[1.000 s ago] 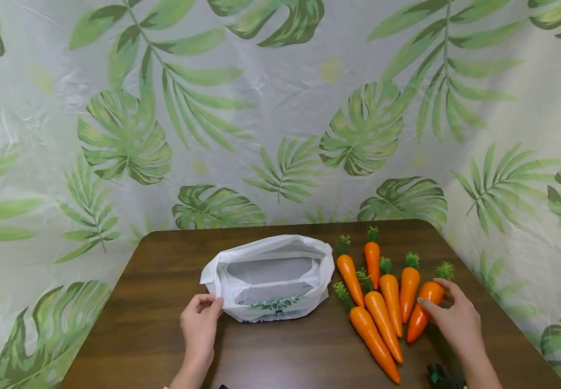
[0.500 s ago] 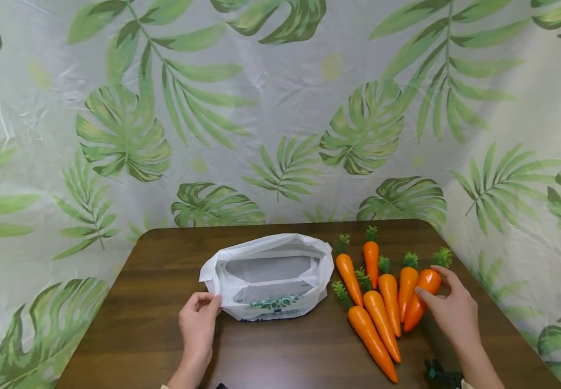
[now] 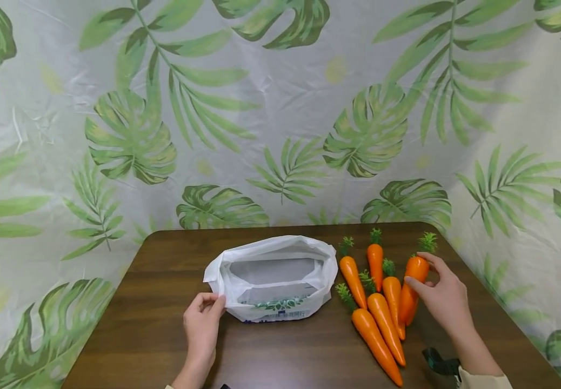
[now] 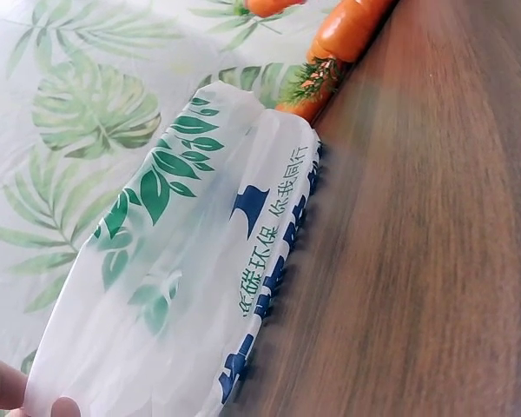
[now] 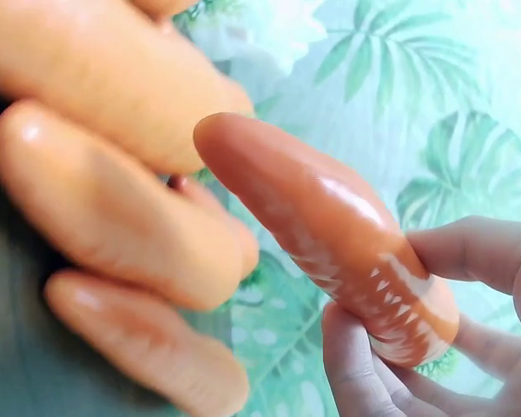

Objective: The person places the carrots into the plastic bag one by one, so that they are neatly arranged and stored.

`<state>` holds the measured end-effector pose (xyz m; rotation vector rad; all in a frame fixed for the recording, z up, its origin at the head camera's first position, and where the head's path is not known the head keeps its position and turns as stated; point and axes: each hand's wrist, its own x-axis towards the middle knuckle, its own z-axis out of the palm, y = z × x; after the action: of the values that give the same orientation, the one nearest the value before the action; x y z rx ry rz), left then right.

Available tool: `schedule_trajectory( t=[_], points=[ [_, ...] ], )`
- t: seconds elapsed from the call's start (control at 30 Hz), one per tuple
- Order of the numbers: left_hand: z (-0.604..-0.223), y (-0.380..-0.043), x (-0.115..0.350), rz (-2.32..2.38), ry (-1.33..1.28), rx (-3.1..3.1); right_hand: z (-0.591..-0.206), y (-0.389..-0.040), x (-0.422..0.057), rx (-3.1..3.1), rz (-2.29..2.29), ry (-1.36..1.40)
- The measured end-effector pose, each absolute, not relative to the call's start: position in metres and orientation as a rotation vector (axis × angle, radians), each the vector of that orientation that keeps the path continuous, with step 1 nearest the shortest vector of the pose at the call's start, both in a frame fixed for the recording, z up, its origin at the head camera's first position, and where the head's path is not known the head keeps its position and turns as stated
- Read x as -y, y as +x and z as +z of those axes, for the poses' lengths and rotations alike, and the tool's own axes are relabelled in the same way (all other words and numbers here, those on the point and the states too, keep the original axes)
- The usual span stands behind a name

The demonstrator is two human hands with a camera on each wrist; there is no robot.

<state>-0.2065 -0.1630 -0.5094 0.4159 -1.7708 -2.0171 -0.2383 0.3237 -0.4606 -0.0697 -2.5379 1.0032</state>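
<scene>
A white plastic bag (image 3: 280, 313) with green leaf print and blue lettering stands with its mouth spread wide on the table. My left hand (image 3: 200, 327) pinches the left front of its rim between thumb and fingers; the left wrist view shows the bag's printed front (image 4: 200, 226). On the right, my right hand (image 3: 446, 300) grips an orange carrot (image 3: 416, 268) with a green leafy top, near its thick end. In the right wrist view this glossy carrot (image 5: 304, 191) points its narrow tip up and left, raised over the others. It partly hides another carrot behind it in the head view.
Several more carrots lie close together right of the bag, among them a front one (image 3: 375, 343) and a back one (image 3: 375, 265). The brown wooden table (image 3: 164, 270) backs onto a leaf-patterned sheet (image 3: 280, 108). A dark device (image 3: 438, 361) sits by the right wrist.
My right hand has lifted the carrot and carried it left and slightly back, over the neighbouring carrot. The left hand keeps its pinch on the bag's rim.
</scene>
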Motion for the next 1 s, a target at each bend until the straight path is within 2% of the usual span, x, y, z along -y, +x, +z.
schedule_trajectory(
  t=[1.0],
  points=[
    [-0.511,-0.206,0.163,-1.991,0.389,1.789,-0.410,-0.260,-0.228,2.556,1.294,0.224]
  ],
)
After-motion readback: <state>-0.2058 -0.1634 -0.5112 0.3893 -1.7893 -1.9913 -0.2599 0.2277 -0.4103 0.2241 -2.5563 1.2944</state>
